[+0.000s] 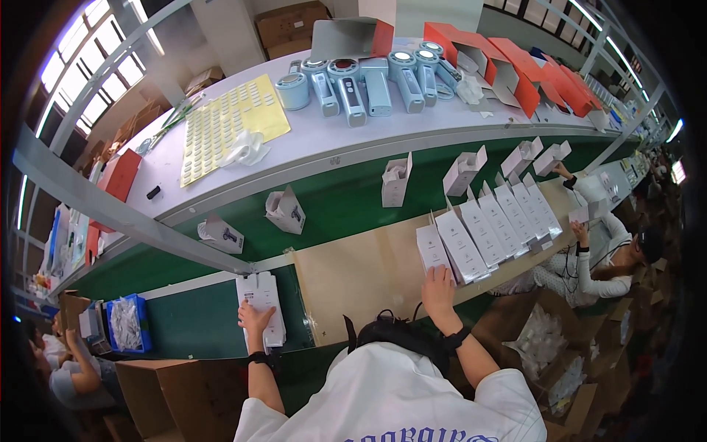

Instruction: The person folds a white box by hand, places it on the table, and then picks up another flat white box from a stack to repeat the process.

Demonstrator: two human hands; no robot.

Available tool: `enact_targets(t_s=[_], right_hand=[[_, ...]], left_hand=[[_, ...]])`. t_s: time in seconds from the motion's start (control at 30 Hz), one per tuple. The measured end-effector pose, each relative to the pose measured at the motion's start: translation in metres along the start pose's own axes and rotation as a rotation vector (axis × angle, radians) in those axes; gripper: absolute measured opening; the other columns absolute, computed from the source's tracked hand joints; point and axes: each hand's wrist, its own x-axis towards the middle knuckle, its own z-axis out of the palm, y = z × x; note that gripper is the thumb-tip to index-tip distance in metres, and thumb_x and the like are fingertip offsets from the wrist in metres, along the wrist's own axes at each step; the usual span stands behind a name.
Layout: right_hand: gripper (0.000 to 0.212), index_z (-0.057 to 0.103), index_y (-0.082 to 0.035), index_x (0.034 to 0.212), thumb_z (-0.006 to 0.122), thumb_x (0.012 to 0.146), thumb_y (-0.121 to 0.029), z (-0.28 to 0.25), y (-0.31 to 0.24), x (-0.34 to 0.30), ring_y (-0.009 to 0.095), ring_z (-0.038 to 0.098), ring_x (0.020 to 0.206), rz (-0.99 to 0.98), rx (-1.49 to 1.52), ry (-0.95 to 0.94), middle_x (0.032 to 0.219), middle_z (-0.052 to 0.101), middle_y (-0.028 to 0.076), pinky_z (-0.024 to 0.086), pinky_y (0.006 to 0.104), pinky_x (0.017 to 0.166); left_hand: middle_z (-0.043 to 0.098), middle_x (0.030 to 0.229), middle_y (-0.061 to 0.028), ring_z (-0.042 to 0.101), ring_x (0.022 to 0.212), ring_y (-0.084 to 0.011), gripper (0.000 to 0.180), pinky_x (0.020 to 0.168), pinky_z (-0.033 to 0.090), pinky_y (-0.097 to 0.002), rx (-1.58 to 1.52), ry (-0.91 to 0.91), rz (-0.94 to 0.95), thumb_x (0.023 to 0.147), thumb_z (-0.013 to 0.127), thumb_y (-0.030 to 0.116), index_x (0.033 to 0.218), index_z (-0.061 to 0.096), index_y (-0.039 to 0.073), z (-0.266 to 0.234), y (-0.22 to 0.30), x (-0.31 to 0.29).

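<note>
two hands are laid on two separate things. a white box (433, 248), the nearest of a leaning row of white boxes (490, 225), is touched at its near end by the right hand (438, 289); the fingers are spread flat against it, not closed around it. the box lies directly ahead of those fingertips, its long axis running away from the person and tilted slightly left, on the tan mat (353, 276). the left hand (255, 321) is pressed open, fingers extended, on a stack of white leaflets (261, 306) lying on the green belt (191, 320), well apart from the box. the right hand is clearly the nearer to the box. further out, pale blue handheld devices (368, 85) are lined on the white shelf (317, 136), beside a yellow sticker sheet (221, 121).
</note>
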Motion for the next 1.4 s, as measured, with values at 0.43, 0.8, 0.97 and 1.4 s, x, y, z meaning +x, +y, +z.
enact_targets(t_s=[0.43, 0.8, 0.97, 1.4], right_hand=[[0.036, 0.058, 0.0, 0.113, 0.063, 0.081, -0.017, -0.025, -0.051, 0.019, 0.036, 0.056, 0.098, -0.272, 0.555, -0.217, 0.107, 0.058, 0.016, 0.047, 0.0409, 0.086], [0.039, 0.059, -0.002, 0.115, 0.064, 0.082, -0.021, -0.052, -0.06, 0.02, 0.031, 0.061, 0.089, -0.212, 0.822, -0.482, 0.105, 0.062, 0.016, 0.049, 0.0379, 0.08], [0.033, 0.059, 0.0, 0.117, 0.062, 0.087, -0.015, -0.065, -0.063, 0.023, 0.017, 0.062, 0.087, -0.173, 0.932, -0.59, 0.101, 0.064, 0.011, 0.051, 0.0287, 0.074], [0.039, 0.053, 0.005, 0.125, 0.051, 0.086, -0.001, -0.109, -0.082, 0.046, 0.015, 0.063, 0.091, 0.004, 1.742, -1.183, 0.109, 0.066, 0.012, 0.049, 0.0272, 0.083]], left_hand=[[0.013, 0.147, -0.0347, 0.008, 0.14, -0.0443, 0.125, 0.106, 0.011, -0.064, 0.102, -0.146, 0.036, 0.055, 0.08, 0.06, 0.141, 0.017, -0.005, 0.01, 0.042, -0.023], [0.012, 0.144, -0.0372, 0.011, 0.137, -0.0477, 0.123, 0.107, 0.01, -0.062, 0.058, -0.057, 0.04, 0.051, 0.084, 0.053, 0.142, 0.019, 0.001, 0.017, 0.043, -0.031], [0.017, 0.142, -0.0361, 0.014, 0.135, -0.0479, 0.122, 0.107, 0.01, -0.0605, -0.023, -0.11, 0.017, 0.049, 0.085, 0.048, 0.141, 0.02, 0.002, -0.021, 0.059, -0.035], [0.02, 0.138, -0.0312, 0.021, 0.13, -0.0492, 0.109, 0.108, 0.014, -0.0582, -0.197, -0.128, 1.014, 0.043, 0.089, 0.032, 0.134, 0.033, 0.01, -0.128, 0.173, -0.176]])
